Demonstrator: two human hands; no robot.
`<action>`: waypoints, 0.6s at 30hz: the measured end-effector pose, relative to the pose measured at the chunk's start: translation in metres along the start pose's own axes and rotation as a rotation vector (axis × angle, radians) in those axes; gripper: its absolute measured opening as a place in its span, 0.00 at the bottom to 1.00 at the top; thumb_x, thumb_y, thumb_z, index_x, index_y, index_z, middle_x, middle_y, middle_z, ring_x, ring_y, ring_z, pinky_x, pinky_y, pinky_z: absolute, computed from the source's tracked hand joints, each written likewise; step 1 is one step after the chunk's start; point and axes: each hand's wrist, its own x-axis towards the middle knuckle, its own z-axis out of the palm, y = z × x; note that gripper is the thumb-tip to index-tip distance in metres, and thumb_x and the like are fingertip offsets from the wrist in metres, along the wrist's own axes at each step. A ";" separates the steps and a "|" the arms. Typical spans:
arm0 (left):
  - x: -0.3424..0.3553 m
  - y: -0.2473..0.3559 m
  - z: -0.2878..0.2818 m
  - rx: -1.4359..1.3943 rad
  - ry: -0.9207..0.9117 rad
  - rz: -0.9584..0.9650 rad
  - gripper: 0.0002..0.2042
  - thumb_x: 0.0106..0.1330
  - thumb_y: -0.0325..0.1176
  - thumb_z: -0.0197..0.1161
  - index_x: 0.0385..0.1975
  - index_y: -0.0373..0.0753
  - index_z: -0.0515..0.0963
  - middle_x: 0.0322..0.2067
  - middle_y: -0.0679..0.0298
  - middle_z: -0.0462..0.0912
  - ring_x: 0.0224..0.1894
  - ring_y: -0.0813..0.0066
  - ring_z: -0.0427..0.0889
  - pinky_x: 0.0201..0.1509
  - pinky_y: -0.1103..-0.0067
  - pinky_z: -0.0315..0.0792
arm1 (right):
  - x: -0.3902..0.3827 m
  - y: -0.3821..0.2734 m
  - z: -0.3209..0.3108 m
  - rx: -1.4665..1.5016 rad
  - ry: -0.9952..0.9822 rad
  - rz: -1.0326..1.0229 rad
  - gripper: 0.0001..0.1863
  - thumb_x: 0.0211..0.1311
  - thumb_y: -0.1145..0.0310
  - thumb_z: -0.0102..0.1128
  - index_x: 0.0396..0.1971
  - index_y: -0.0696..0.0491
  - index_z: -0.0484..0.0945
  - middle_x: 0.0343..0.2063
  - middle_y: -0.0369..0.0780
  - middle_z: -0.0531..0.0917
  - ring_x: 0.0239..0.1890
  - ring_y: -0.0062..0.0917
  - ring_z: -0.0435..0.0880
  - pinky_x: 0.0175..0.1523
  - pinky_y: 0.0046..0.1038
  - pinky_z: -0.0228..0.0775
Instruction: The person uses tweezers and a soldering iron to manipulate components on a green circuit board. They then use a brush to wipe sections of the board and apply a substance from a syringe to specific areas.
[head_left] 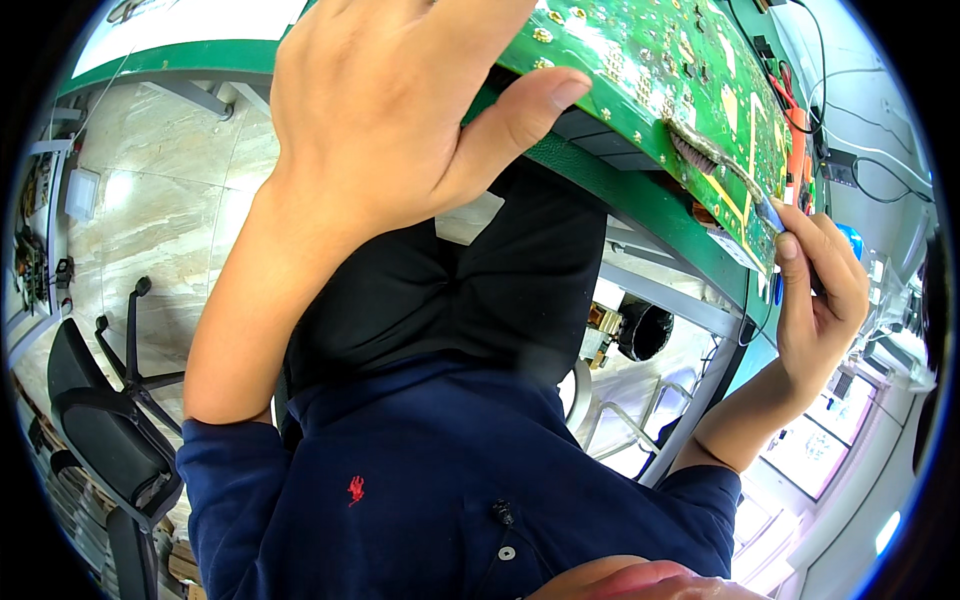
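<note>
At the upper right of the frame, a large green printed circuit board [735,75] sits tilted over a green-topped table [655,215]. The right hand [825,280], thumb and fingers pinched closed, grips a narrow, dark-bristled brush [738,172] against the board. The left hand [365,115], upper centre, spreads its thumb beside the board's edge; its fingertips leave the frame, so its hold cannot be told.

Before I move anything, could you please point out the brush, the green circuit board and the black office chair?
Brush [730,163]: head view, middle of its handle.
Green circuit board [715,100]: head view, its upper face.
Black office chair [122,445]: head view, its padded part.
</note>
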 end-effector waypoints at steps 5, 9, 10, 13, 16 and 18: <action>0.006 0.005 -0.006 -0.040 -0.030 -0.030 0.20 0.64 0.46 0.57 0.44 0.34 0.74 0.39 0.52 0.76 0.36 0.57 0.76 0.38 0.72 0.71 | 0.000 0.000 0.002 0.023 0.006 0.030 0.08 0.55 0.81 0.60 0.36 0.61 0.81 0.18 0.35 0.69 0.20 0.17 0.64 0.25 0.19 0.51; 0.000 0.000 0.001 -0.025 0.025 0.006 0.20 0.64 0.46 0.57 0.44 0.34 0.74 0.39 0.52 0.76 0.36 0.57 0.76 0.38 0.72 0.71 | 0.001 0.000 0.003 0.034 0.003 0.014 0.08 0.55 0.81 0.60 0.36 0.61 0.82 0.18 0.35 0.69 0.21 0.17 0.64 0.25 0.19 0.50; 0.000 0.000 0.001 -0.024 0.024 0.009 0.20 0.64 0.46 0.57 0.44 0.34 0.74 0.39 0.52 0.76 0.36 0.57 0.76 0.38 0.72 0.71 | 0.001 0.000 0.003 0.032 0.015 0.029 0.08 0.55 0.81 0.60 0.36 0.61 0.82 0.17 0.35 0.69 0.21 0.17 0.64 0.26 0.19 0.51; -0.001 -0.001 0.002 -0.024 0.015 0.003 0.20 0.64 0.47 0.57 0.44 0.34 0.74 0.39 0.53 0.76 0.36 0.56 0.76 0.38 0.71 0.71 | 0.000 0.000 0.005 0.027 0.031 0.039 0.08 0.55 0.81 0.60 0.36 0.61 0.82 0.18 0.35 0.68 0.21 0.17 0.64 0.26 0.19 0.51; -0.001 -0.001 0.001 -0.017 -0.002 -0.007 0.20 0.64 0.47 0.57 0.44 0.35 0.74 0.39 0.53 0.76 0.36 0.56 0.76 0.38 0.71 0.71 | -0.001 0.001 0.003 0.026 0.015 0.025 0.08 0.55 0.81 0.60 0.37 0.61 0.82 0.17 0.35 0.68 0.21 0.17 0.63 0.26 0.20 0.50; -0.001 -0.001 0.002 -0.016 0.008 0.005 0.20 0.64 0.47 0.57 0.44 0.35 0.74 0.39 0.53 0.76 0.36 0.56 0.76 0.38 0.71 0.71 | 0.000 -0.003 0.004 0.028 0.020 0.072 0.08 0.56 0.81 0.60 0.37 0.61 0.82 0.17 0.35 0.68 0.21 0.17 0.63 0.26 0.20 0.50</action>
